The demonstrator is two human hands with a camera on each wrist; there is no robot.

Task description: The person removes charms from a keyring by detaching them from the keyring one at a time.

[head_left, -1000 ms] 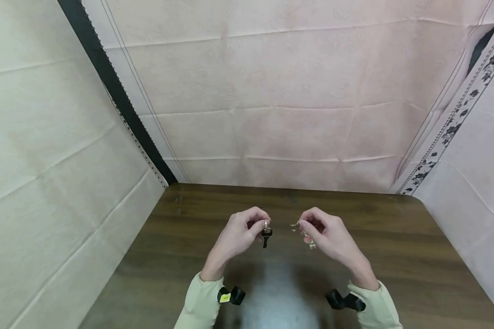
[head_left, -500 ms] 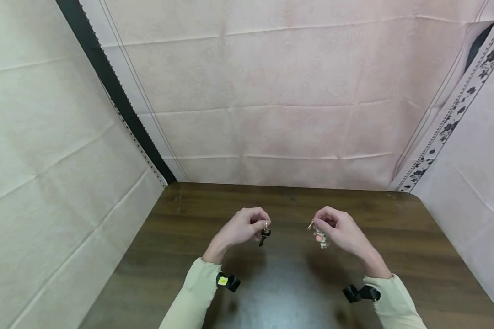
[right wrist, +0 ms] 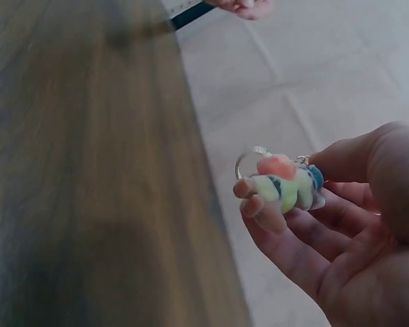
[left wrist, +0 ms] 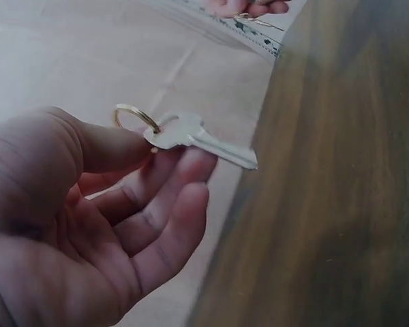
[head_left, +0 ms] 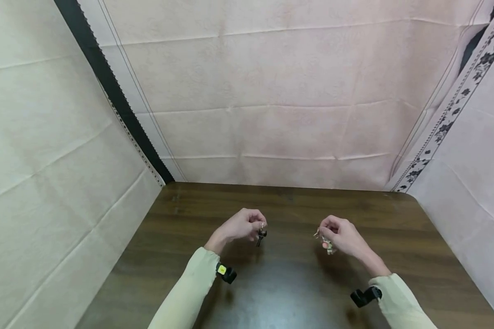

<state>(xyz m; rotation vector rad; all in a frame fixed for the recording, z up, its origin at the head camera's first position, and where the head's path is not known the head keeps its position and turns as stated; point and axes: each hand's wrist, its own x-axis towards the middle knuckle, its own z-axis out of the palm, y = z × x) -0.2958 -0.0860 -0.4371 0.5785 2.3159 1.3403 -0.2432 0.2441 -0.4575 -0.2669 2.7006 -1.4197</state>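
Note:
In the head view my left hand (head_left: 239, 227) holds a key (left wrist: 198, 136) above the table, left of centre. The left wrist view shows the key on a gold split ring (left wrist: 135, 116), pinched between thumb and fingers at its bow, with the blade pointing away. To the right, my right hand (head_left: 345, 236) pinches a figurine keychain (right wrist: 290, 185) near its metal fitting. That small figure is pale yellow-green, pink and blue, and a silvery ring (right wrist: 245, 163) sits behind it. The two hands are well apart.
A brown wood-grain table (head_left: 288, 283) lies under both hands. Pale cloth hangs at the back (head_left: 271, 91) and along both sides. Black cameras, one on a left wrist band (head_left: 227, 273) and one on a right wrist band (head_left: 365, 297), sit over the light green sleeves.
My right hand has moved right with the figurine keychain, and slightly nearer to me. My left hand has shifted a little left with the key, so the gap between the hands is wider.

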